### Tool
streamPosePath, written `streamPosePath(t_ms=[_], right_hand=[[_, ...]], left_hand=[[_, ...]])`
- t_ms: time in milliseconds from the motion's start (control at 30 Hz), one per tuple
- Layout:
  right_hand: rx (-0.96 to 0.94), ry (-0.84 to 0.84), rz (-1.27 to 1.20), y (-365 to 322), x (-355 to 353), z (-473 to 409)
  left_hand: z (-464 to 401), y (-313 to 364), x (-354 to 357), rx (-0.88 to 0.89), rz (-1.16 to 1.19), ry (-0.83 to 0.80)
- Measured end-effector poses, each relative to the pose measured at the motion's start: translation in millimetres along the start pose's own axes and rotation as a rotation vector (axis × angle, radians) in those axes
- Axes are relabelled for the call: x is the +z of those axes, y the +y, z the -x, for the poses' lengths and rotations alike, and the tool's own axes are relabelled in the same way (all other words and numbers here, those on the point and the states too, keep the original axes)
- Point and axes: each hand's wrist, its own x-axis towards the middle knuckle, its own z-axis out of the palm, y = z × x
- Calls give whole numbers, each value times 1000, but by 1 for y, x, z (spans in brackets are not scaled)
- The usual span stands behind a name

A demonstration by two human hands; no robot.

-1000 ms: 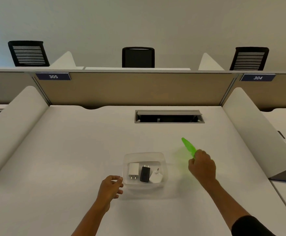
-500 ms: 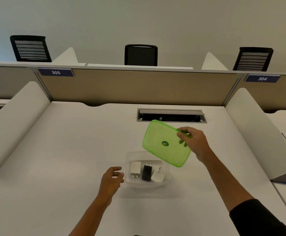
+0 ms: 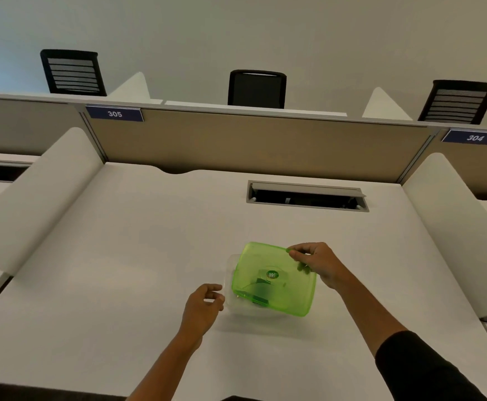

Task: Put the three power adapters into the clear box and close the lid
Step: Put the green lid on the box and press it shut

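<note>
The white desk point(image 3: 120, 270) carried the whole job near its front edge, within easy reach of both arms. On it sat the clear box point(image 3: 228, 280), left of centre under the green lid point(image 3: 277, 277), which hung over it tilted and shifted toward the right, so that the box's left wall showed bare; the lid was not yet seated, and in my judgement it was held that way to line its edges up with the rim before pressing down. Dark and pale shapes showed blurred through the green plastic, likely the power adapters point(image 3: 261, 295) lying inside the box, though they could not be counted. The right hand point(image 3: 317, 264) reached in from the right, forearm angled across the desk, thumb and fingers pinched on the lid's far right corner. The left hand point(image 3: 203, 306) hovered just beside the box's left wall, fingers loosely curled and slightly apart, holding nothing, probably ready to steady the box.
</note>
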Motion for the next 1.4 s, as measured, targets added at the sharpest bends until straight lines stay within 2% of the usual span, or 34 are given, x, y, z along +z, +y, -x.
streamPosePath(t_ms=[367, 633, 967, 1133, 1400], right_hand=[[-154, 64, 470, 21, 21, -23], [-251, 116, 550, 32, 38, -40], [-280, 135, 567, 23, 61, -44], [-274, 132, 488, 26, 63, -46], [-29, 372, 223, 47, 59, -26]], left_hand=[[-1, -1, 3, -6, 7, -5], [-4, -2, 7, -8, 13, -8], [-8, -2, 10, -8, -2, -16], [-6, -1, 11, -23, 22, -33], [-11, -1, 9, -36, 64, -72]])
